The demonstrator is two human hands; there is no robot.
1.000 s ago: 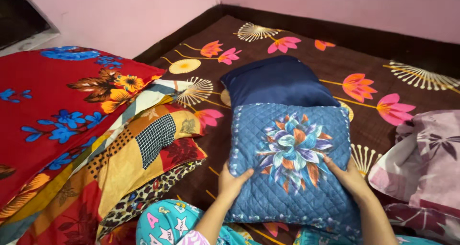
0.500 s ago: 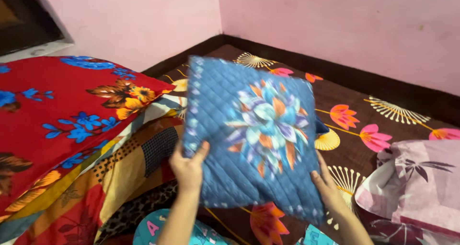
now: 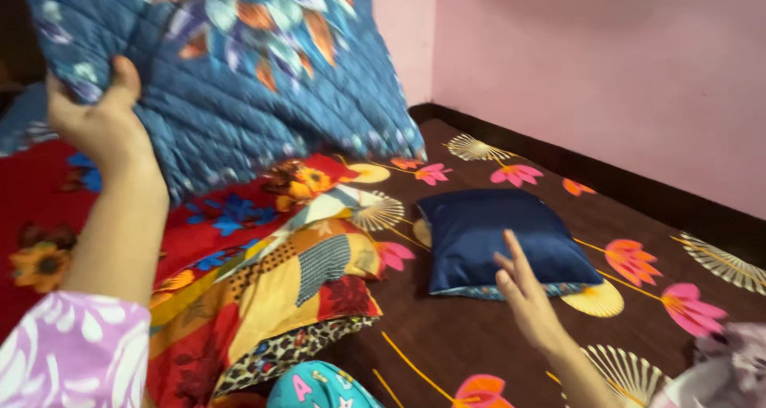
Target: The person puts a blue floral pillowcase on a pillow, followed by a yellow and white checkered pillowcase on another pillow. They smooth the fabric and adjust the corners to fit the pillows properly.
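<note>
My left hand grips the lower left edge of a blue quilted cushion with a flower pattern, held high over the red floral pillow at the left. My right hand is free, its fingers spread, hovering just in front of a dark blue satin cushion that lies flat on the brown flowered bedsheet.
A stack of folded patterned cloths lies beside the red pillow. A pink wall runs behind the bed, with a dark border at the sheet's edge. A mauve pillow corner shows at the lower right. My teal patterned knee is at the bottom.
The quilted cushion has gone up and to the left, now held by my left hand alone. My right hand let go of it and dropped toward the dark blue cushion.
</note>
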